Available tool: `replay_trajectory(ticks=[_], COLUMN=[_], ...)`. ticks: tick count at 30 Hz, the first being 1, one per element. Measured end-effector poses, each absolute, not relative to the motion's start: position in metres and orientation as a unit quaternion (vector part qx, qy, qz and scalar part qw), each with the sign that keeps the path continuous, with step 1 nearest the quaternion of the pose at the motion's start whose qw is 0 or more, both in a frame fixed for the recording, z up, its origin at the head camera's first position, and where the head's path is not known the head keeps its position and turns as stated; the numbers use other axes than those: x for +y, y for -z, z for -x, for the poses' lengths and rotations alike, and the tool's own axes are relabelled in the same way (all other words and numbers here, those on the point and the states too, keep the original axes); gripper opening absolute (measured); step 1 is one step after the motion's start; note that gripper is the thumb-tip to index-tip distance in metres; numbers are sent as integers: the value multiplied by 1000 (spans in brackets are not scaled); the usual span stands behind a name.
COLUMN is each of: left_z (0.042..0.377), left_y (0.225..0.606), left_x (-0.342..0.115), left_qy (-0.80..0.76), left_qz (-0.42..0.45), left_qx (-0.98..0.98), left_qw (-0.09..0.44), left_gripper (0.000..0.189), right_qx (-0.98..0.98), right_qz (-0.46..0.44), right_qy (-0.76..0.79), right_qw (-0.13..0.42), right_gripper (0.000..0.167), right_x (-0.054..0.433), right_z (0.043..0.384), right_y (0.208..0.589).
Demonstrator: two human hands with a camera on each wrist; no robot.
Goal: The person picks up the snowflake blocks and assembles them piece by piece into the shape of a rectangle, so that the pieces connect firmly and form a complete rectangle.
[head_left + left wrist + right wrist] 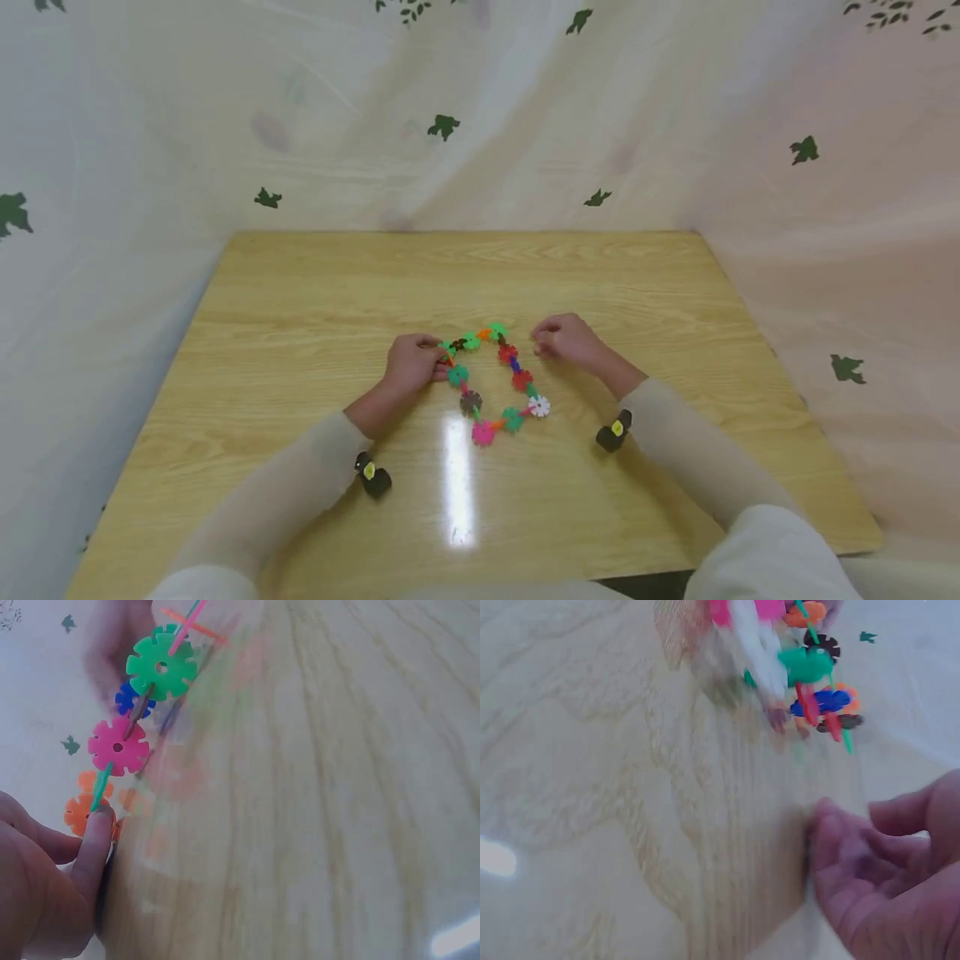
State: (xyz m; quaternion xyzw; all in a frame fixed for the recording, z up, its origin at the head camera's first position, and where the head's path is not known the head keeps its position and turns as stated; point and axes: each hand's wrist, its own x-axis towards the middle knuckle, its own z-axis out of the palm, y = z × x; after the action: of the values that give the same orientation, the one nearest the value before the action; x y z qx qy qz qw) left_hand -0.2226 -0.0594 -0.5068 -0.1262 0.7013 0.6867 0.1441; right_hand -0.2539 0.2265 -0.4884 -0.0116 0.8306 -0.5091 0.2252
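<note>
A closed loop of colourful notched plastic discs (522, 380), slotted together edge to edge, lies on the wooden table. At the loop's far left corner, my left hand (412, 364) pinches one of its discs. In the left wrist view the fingertips (100, 819) are at an orange disc (76, 815), beside a green disc seen edge-on (100, 786) and a pink disc (118, 746). To the right of the loop and apart from it, my right hand (572, 340) is held low over the table, fingers loosely curled with nothing in them (885, 870).
The wooden table (322, 283) extends around the loop on all sides. Pale cloth with dark green leaf prints (495, 175) hangs behind it and along both sides. Dark wrist devices (372, 477) are strapped over both sleeves.
</note>
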Motion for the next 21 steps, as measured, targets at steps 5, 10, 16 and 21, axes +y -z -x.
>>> replay_trajectory(ticks=[5,10,16,21], left_z=[225,213,185,172], left_y=[504,500,500,496], left_x=[-76,-87,-85,-86], left_qy=[-682,-637,-604,-605], left_qz=[152,128,82,77], left_qx=[700,739,750,748], left_qw=[151,179,256,262], left_gripper=[28,25,24,22], right_qx=[816,773,775,806], right_qz=[7,-31,-47,-10], right_qy=[472,553,560,523], right_qw=[333,311,289,276], right_gripper=[27,42,50,50], right_x=[234,232,228,220], right_z=[235,234,237,233], right_y=[476,480,482,483])
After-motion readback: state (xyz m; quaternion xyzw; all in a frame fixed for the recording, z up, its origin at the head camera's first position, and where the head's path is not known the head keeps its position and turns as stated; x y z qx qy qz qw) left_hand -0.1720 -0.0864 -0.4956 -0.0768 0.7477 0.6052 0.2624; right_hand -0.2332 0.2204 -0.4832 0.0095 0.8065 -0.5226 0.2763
